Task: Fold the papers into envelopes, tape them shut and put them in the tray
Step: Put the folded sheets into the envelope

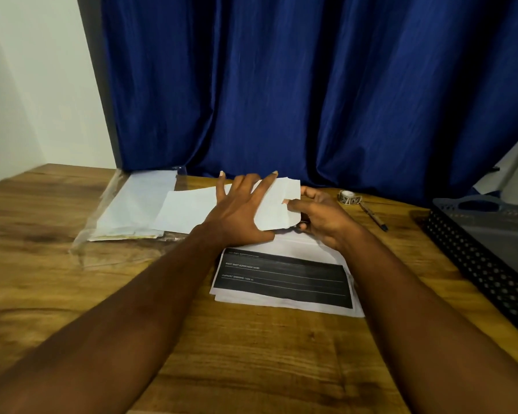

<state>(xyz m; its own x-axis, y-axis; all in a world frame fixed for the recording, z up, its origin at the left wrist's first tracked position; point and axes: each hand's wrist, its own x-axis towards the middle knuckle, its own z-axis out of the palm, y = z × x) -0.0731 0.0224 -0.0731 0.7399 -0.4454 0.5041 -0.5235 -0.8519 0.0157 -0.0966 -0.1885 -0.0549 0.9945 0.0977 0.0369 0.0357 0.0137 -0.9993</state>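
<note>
L hand [240, 213] lies flat, fingers spread, pinning the paper [189, 213] to the surface [251, 354] so it can't slide while my R hand [320, 216] pinches its right edge, prob. to fold it. Tray [476, 261] far right: no envelopes visible inside. Plastic sleeve [93, 243] at left holds spare sheets.

Single head-worn wide-angle view, looking forward and down from close over the bench [251, 354], facing a blue curtain [311, 85], both forearms reaching in from below
</note>
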